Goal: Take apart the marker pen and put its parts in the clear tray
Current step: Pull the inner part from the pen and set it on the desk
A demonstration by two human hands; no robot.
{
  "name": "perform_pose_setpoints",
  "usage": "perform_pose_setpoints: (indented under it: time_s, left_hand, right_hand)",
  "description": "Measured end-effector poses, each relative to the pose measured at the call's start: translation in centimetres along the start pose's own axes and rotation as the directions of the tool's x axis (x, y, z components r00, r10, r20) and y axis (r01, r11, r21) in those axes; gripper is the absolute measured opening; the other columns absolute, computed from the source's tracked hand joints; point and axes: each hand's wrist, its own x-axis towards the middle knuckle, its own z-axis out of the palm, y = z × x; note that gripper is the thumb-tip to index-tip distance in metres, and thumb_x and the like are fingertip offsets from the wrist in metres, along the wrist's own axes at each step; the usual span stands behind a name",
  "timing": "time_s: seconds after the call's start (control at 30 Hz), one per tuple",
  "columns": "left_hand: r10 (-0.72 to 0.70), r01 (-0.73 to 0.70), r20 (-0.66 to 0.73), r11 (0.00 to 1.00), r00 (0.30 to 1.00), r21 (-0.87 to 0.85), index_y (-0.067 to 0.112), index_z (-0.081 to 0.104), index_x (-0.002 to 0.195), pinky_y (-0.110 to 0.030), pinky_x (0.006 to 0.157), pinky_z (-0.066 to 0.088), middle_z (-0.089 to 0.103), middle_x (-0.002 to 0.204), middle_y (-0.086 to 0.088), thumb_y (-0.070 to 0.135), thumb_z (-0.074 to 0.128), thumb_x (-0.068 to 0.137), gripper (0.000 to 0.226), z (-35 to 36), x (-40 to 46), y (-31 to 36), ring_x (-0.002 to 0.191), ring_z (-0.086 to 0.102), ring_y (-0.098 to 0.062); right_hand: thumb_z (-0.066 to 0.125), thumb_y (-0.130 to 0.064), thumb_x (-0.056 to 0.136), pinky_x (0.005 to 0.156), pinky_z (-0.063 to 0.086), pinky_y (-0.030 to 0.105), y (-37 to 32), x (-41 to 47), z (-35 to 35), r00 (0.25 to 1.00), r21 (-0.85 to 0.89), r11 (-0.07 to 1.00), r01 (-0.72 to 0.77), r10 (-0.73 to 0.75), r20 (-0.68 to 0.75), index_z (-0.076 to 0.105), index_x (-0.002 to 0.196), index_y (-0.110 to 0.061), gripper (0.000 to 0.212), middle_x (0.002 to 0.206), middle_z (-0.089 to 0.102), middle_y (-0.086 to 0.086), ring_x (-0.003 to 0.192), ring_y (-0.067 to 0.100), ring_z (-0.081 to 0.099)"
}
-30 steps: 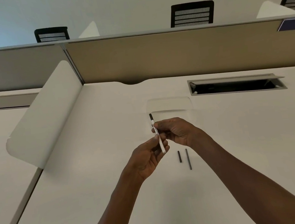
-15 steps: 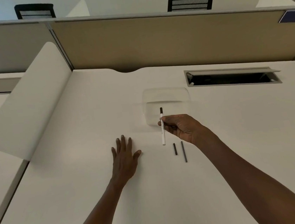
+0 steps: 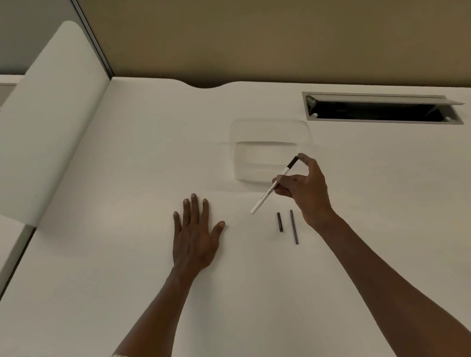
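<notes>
My right hand [image 3: 306, 188] pinches the white pen barrel [image 3: 271, 190], tilted, just at the near edge of the clear tray [image 3: 242, 148]. My left hand [image 3: 195, 235] lies spread flat on the desk [image 3: 119, 250]. Two dark pen parts [image 3: 280, 222] lie beside my right wrist.

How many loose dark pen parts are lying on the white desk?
2: a short black rod-shaped part and, just right of it, a longer thin dark grey rod, both near the right hand. None show in the clear plastic tray.
</notes>
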Motion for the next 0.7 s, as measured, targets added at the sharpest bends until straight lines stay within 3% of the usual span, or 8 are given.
perform_pose_setpoints:
  time_s: [0.17,0.33,0.43,0.7]
  left_hand:
    - [0.0,0.0,-0.007,1.0,1.0,0.005,0.018,0.003,0.156,-0.047,0.122,0.0,-0.01,0.164,-0.007,0.062,0.015,0.097,0.074,0.1,0.1,0.0,0.151,-0.01,-0.024]
    - [0.001,-0.001,-0.019,1.0,1.0,0.002,0.019,0.004,0.156,-0.047,0.122,0.001,-0.009,0.164,-0.006,0.062,0.015,0.097,0.074,0.2,0.1,-0.1,0.151,-0.01,-0.023]
    - [0.0,0.001,-0.019,1.0,1.0,0.008,0.019,0.004,0.156,-0.047,0.122,0.001,-0.008,0.164,-0.006,0.062,0.015,0.097,0.074,0.3,0.1,-0.1,0.151,-0.009,-0.023]
    - [-0.006,0.006,-0.029,1.0,1.0,-0.007,0.02,0.005,0.156,-0.046,0.122,0.001,-0.008,0.164,-0.005,0.062,0.016,0.098,0.073,0.3,0.0,-0.2,0.151,-0.009,-0.021]
  right_hand:
    - [0.069,-0.003,0.083,0.072,0.049,0.011,1.3,-0.6,0.2,0.943,-0.328,0.891,0.315,-0.332,0.003,0.041,0.139,-0.024,0.066,0.072,0.074,0.008,0.067,0.012,0.072]
    - [0.064,-0.006,0.089,0.071,0.052,0.017,2.7,-1.2,0.7,0.883,-0.43,0.777,0.46,-0.451,0.131,0.043,0.138,-0.025,0.056,0.076,0.072,0.002,0.072,0.008,0.07]
    - [0.061,-0.008,0.093,0.077,0.057,0.027,3.7,-1.9,0.6,0.856,-0.474,0.714,0.515,-0.452,0.249,0.041,0.138,-0.028,0.053,0.081,0.071,0.0,0.076,0.01,0.069]
    - [0.059,-0.011,0.095,0.081,0.057,0.034,4.1,-3.2,0.6,0.831,-0.524,0.646,0.555,-0.45,0.326,0.041,0.134,-0.034,0.049,0.091,0.07,-0.003,0.083,0.009,0.068]
